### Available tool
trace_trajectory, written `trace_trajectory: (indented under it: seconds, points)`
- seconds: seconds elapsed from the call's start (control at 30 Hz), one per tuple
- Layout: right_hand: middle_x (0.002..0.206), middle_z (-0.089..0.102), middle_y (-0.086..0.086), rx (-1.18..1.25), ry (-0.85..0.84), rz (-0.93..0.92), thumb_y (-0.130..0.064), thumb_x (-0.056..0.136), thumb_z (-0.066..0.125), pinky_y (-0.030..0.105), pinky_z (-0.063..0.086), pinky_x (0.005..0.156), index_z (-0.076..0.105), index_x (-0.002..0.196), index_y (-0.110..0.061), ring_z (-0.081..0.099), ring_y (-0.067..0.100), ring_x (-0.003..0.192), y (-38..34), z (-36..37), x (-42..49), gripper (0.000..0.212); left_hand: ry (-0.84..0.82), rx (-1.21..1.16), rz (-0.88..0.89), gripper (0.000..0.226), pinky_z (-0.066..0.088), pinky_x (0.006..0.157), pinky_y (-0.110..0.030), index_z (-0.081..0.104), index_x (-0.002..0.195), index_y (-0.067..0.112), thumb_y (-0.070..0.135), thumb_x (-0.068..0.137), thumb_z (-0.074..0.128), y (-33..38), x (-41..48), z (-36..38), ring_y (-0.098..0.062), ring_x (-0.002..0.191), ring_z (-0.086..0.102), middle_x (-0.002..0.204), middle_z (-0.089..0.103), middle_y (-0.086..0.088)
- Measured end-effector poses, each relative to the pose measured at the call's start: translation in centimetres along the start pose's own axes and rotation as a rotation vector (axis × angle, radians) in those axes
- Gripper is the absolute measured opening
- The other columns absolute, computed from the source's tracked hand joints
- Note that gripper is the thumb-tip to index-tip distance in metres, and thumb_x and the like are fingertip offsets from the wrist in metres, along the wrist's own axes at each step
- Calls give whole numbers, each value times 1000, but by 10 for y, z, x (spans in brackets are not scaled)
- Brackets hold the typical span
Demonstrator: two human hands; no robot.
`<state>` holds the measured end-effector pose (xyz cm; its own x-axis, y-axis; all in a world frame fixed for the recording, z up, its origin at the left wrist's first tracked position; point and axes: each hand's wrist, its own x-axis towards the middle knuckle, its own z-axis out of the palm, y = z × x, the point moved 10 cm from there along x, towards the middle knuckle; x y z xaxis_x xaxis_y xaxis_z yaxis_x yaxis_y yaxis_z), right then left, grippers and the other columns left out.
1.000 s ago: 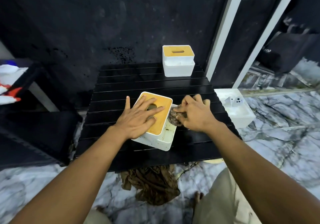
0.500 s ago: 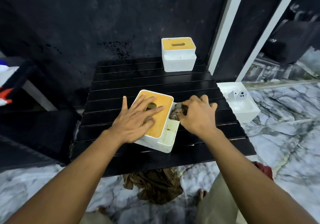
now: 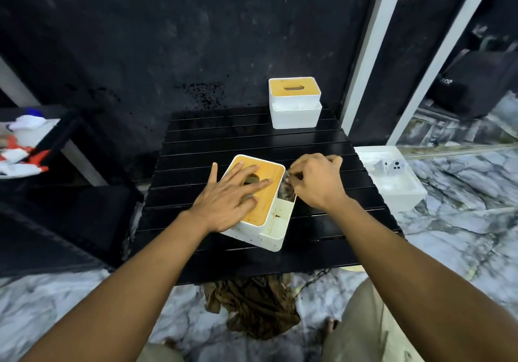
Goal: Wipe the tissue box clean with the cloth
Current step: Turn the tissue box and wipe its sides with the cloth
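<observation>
— How many boxes?
— Two: a tissue box [image 3: 273, 233] mid-frame, a second tissue box [image 3: 294, 116] above it.
— Cloths?
— Two: a cloth [image 3: 286, 192] at centre, a brown rag [image 3: 258, 305] bottom centre.
— Hands? Tables?
— A left hand [image 3: 227, 202], a right hand [image 3: 316, 185]; one table [image 3: 238, 137].

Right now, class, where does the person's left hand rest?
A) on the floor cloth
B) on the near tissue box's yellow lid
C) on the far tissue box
B: the left hand lies flat, fingers straight, on the yellow lid of the near tissue box, while the right hand grips the cloth.
</observation>
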<state>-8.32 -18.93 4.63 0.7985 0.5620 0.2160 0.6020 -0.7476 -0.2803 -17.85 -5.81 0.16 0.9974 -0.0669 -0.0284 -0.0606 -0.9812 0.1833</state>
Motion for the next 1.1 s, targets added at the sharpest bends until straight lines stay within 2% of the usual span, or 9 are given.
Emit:
trace_trajectory:
  seconds: [0.13,0.27,0.4,0.5,0.63,0.8,0.87,1.0,1.1]
  points:
    - [106,73,-3,497,336,-13,-18,84,73,37,51,96,76,103,-16,66,12,98,1,-48,-2,19,-8,31,-2,55,-14,115,-62,12,147,58,51,93,15,-6,5,-1,-11,150,-11,164,2,15]
    - [105,72,-7,788,250,89,-15,86,72,37,56,91,72,104,-20,68,9,98,13,-41,2,18,-10,27,-27,54,-16,114,-62,13,147,57,49,94,17,-8,3,0,-12,151,-10,164,3,15]
    - [93,71,-10,836,282,162,-21,88,68,42,59,77,64,94,-24,69,9,87,15,-24,-39,8,5,-14,-44,50,-17,114,-63,14,148,57,43,101,24,-7,4,-3,-12,150,-11,163,1,17]
    - [89,68,-12,758,306,136,-27,83,68,41,55,72,60,87,-25,65,9,79,-9,-9,-76,10,5,-41,-61,51,-18,114,-61,17,148,55,36,102,28,-10,4,-2,-10,150,-13,163,0,19]
    - [99,61,-13,337,224,55,-35,85,66,35,32,84,56,94,-26,54,13,99,-36,13,-94,16,-2,-51,-44,55,-19,114,-60,17,149,54,30,101,28,-10,4,-1,-9,150,-13,163,0,18]
    - [117,47,-5,17,88,193,-48,91,58,39,27,91,72,102,-29,35,23,113,-14,29,-70,26,-15,-59,-33,56,-22,113,-57,16,148,55,35,96,23,-10,6,2,-8,149,-12,163,1,17]
    - [113,40,-5,15,66,227,-46,91,58,38,26,91,73,103,-32,33,23,110,-15,30,-63,24,-10,-55,-42,55,-21,113,-58,17,148,55,34,97,24,-11,5,1,-8,150,-12,163,0,17]
    - [113,40,-12,392,102,347,-40,93,56,35,21,90,72,100,-31,31,19,117,-5,18,-75,20,1,-54,-43,59,-19,113,-60,17,148,55,38,92,19,-11,5,1,-9,150,-12,163,0,17]
    - [142,26,-10,132,-158,207,-51,89,54,43,19,102,70,109,-33,17,23,129,-23,35,-89,32,11,-68,-40,59,-21,112,-59,19,148,55,37,92,20,-12,6,1,-8,150,-12,163,1,17]
